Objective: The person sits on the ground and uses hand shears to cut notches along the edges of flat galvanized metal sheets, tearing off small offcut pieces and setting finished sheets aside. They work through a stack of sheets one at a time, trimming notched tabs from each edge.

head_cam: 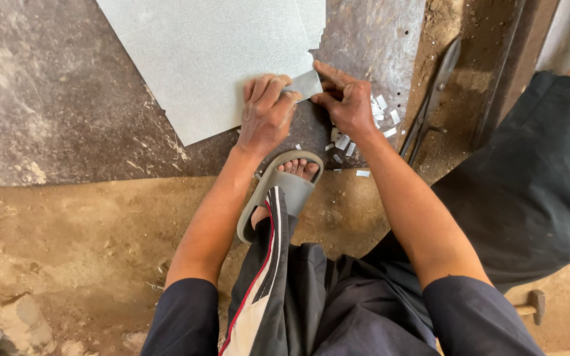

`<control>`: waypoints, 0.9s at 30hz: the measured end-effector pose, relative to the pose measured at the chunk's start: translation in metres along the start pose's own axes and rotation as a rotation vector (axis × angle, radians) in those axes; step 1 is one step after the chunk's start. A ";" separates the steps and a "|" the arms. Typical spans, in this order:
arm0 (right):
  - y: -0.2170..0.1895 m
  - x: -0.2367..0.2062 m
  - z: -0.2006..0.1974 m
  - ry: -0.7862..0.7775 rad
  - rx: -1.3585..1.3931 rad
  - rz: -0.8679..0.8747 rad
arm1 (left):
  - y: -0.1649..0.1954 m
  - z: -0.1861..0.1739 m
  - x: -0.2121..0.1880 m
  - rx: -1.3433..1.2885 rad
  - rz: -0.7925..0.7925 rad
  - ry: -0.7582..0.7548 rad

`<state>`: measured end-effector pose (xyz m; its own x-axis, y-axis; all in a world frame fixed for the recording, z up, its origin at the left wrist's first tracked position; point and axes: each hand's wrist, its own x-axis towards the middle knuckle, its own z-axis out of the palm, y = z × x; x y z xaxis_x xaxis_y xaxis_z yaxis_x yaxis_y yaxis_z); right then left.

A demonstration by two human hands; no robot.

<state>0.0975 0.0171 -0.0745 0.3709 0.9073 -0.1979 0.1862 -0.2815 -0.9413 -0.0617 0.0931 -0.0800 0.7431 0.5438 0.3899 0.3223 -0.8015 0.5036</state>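
Both hands' fingers (278,92) pinch the small metal piece (304,84) between them.

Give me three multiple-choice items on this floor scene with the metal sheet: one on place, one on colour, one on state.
1. Where do the metal shears lie?
A. On the large metal sheet
B. On the dirt to the right of the right hand
C. Under the sandal

2. What colour is the sandal?
A. Grey
B. Red
C. Yellow

3. How is the small metal piece held?
A. Lying loose on the floor
C. Clamped in the shears
B. Gripped between both hands

Answers:
1 B: the shears rest on the soil beside the dark floor slab, right of the right hand.
2 A: the sandal on the foot is grey.
3 B: the left hand and the right hand both pinch the piece at the edge of the large metal sheet, with small offcuts scattered below.
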 end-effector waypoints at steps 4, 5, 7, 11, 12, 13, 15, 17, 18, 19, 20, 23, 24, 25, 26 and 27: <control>0.002 0.001 -0.001 -0.011 -0.020 0.003 | -0.001 -0.003 0.000 -0.041 -0.011 -0.013; 0.003 0.001 -0.002 -0.010 -0.025 -0.002 | -0.001 -0.004 0.001 -0.050 -0.015 -0.021; 0.007 0.001 -0.003 -0.014 0.005 -0.001 | -0.001 -0.004 0.003 -0.058 -0.018 -0.033; 0.015 0.000 -0.003 -0.018 0.018 0.011 | -0.004 -0.001 0.002 -0.049 -0.006 -0.038; 0.017 0.000 -0.002 -0.019 0.005 0.006 | -0.005 -0.001 0.001 -0.046 -0.001 -0.036; 0.018 0.000 -0.002 -0.018 -0.007 -0.001 | -0.005 0.000 0.000 -0.038 0.003 -0.028; 0.018 -0.001 -0.003 -0.013 -0.025 -0.002 | -0.005 0.002 -0.003 -0.024 0.008 -0.019; 0.016 0.000 -0.002 -0.007 -0.037 0.000 | -0.005 0.003 -0.004 -0.015 0.011 -0.003; 0.015 0.000 -0.002 -0.003 -0.002 0.030 | -0.004 0.004 -0.004 -0.012 0.017 0.006; 0.013 0.001 -0.002 0.000 0.033 0.062 | -0.004 0.004 -0.004 0.009 0.022 0.001; 0.011 0.002 0.000 0.003 0.067 0.092 | -0.003 0.004 -0.003 0.031 0.028 -0.001; 0.003 0.007 0.005 0.156 0.041 0.089 | 0.002 0.003 -0.004 0.094 0.012 -0.022; 0.000 0.009 0.006 0.157 0.061 0.136 | 0.005 0.003 -0.006 0.115 0.005 -0.029; -0.002 0.011 0.007 0.157 0.079 0.175 | 0.010 0.003 -0.007 0.098 -0.024 0.032; -0.005 0.012 0.007 0.155 0.097 0.215 | 0.017 0.003 -0.011 0.081 -0.055 0.092; -0.008 0.014 0.006 0.152 0.156 0.262 | 0.027 0.004 -0.016 0.062 -0.086 0.149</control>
<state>0.0958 0.0335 -0.0712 0.5213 0.7502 -0.4068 -0.0707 -0.4371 -0.8966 -0.0627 0.0622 -0.0756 0.6174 0.6385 0.4595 0.4201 -0.7615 0.4937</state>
